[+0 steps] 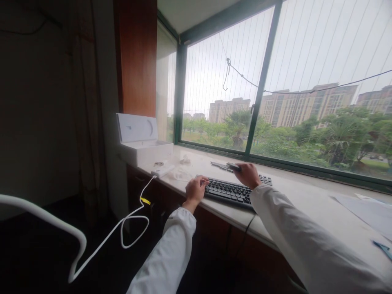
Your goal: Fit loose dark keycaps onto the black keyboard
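Note:
A black keyboard (228, 191) lies on the white window sill, with its cable hanging over the front edge. My left hand (196, 190) is closed at the keyboard's left end, its fingers on the edge there. Above the far side of the keys, my right hand (247, 175) is closed around a small dark object (233, 166), whose kind is too blurred to name. Part of the keyboard's right side is covered by my right hand and sleeve. Just beyond the keys lies a thin dark strip-like thing (218, 164).
An open white box (147, 153) stands at the sill's left end. Near it are a white power strip (162, 170) with a white cable (134, 216), and crumpled clear plastic (183, 173). Papers (364, 210) lie at the right. A window (219, 102) rises behind.

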{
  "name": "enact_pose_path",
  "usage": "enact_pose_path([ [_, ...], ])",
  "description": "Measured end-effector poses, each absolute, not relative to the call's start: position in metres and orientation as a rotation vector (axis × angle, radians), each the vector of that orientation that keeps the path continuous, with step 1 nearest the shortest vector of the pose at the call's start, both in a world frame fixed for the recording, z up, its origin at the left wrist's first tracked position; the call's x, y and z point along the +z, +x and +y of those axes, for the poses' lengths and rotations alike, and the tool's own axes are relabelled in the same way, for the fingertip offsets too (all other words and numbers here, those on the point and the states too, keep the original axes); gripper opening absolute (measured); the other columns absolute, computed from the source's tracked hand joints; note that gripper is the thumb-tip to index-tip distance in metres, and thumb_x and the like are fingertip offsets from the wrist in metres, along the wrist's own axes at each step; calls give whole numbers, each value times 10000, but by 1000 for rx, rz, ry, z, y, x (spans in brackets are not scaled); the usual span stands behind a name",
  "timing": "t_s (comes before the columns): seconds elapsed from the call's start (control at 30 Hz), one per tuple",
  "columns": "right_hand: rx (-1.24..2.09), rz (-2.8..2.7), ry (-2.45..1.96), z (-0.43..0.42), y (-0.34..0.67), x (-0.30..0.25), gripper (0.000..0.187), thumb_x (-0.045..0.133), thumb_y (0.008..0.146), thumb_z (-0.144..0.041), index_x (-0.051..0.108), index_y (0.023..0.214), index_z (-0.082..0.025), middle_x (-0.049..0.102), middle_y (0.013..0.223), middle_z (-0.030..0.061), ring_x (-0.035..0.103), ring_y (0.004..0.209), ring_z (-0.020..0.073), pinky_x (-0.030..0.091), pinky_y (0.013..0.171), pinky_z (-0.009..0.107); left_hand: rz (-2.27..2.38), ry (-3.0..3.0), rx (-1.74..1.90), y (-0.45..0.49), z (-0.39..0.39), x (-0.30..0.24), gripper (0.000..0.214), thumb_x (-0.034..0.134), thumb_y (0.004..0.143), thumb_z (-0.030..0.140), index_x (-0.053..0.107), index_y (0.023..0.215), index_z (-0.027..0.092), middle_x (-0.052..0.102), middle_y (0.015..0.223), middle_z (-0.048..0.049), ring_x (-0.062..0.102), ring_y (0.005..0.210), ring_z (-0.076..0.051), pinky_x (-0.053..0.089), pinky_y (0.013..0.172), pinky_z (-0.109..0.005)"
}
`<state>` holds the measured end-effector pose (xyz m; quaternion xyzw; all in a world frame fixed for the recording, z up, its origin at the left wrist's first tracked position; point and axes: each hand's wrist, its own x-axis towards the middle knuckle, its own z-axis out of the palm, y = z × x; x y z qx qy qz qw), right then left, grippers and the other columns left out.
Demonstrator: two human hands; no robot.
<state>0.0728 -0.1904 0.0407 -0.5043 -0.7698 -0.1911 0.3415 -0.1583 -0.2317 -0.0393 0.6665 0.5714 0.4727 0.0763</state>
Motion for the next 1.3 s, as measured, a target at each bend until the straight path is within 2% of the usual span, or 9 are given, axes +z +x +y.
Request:
enact_pose_path([
  [0.07, -676, -2112, -1469, -196, 123, 39, 355, 442, 855, -414, 734, 833, -214, 689, 691, 69, 607, 639, 188, 341, 592, 255, 1696, 2031, 1414, -159, -232, -39, 135, 575, 880, 355, 683, 943, 307, 720, 960, 19, 633, 876, -148, 431, 730, -243],
  [0.17, -772, -1982, -1814, -209, 194, 25, 361, 434, 861, -422, 738, 941, -245, 720, 812, 100, 647, 721, 244, 387, 633, 301, 1667, 2102, 1366, -160, -232, -38, 169, 565, 883, 403, 703, 935, 320, 720, 964, 24, 629, 875, -150, 432, 750, -248],
  [0.3, -584, -1675, -2173, -223, 259, -1, 412, 403, 871, -470, 741, 900, -236, 712, 941, 149, 650, 814, 317, 425, 674, 375, 1685, 2178, 1257, -160, -230, -38, 208, 575, 863, 466, 730, 906, 334, 723, 966, 27, 629, 903, -165, 431, 783, -262],
  [0.47, -346, -1503, -2297, -221, 281, -13, 478, 397, 851, -516, 742, 979, -212, 674, 1061, 211, 626, 911, 378, 439, 720, 429, 1728, 2270, 1233, -159, -228, -41, 271, 486, 914, 460, 732, 944, 352, 708, 1033, 32, 616, 959, -178, 431, 818, -284],
  [0.7, -231, -1463, -2238, -222, 265, -6, 583, 370, 833, -622, 743, 984, -201, 664, 1077, 220, 605, 970, 387, 442, 777, 443, 1640, 2331, 1239, -163, -228, -41, 317, 408, 950, 450, 707, 1005, 362, 701, 1070, 47, 618, 989, -168, 446, 828, -276],
  [0.83, -220, -1435, -2237, -223, 266, -7, 556, 374, 839, -600, 740, 988, -209, 663, 1086, 207, 598, 982, 380, 436, 785, 435, 1580, 2329, 1219, -166, -232, -38, 254, 519, 895, 459, 668, 1080, 371, 716, 1017, 58, 641, 908, -157, 462, 820, -273],
  [0.97, -222, -1450, -2225, -222, 267, -8, 519, 394, 846, -562, 740, 995, -205, 669, 1067, 202, 605, 961, 361, 431, 768, 413, 1520, 2281, 1206, -167, -239, -35, 239, 635, 816, 433, 676, 1038, 355, 724, 984, 63, 650, 915, -152, 477, 825, -258],
  [1.1, -244, -1470, -2201, -222, 266, -8, 499, 395, 855, -551, 746, 972, -216, 682, 1025, 192, 616, 921, 353, 431, 733, 407, 1534, 2250, 1226, -164, -245, -33, 184, 627, 822, 387, 702, 978, 322, 728, 979, 48, 654, 916, -147, 486, 829, -249],
  [1.3, -243, -1486, -2167, -221, 267, -8, 498, 420, 848, -576, 750, 940, -214, 688, 1005, 188, 618, 883, 331, 432, 724, 392, 1529, 2331, 1375, -160, -248, -39, 216, 606, 849, 367, 712, 1013, 277, 718, 1006, 0, 635, 792, -139, 495, 833, -265],
])
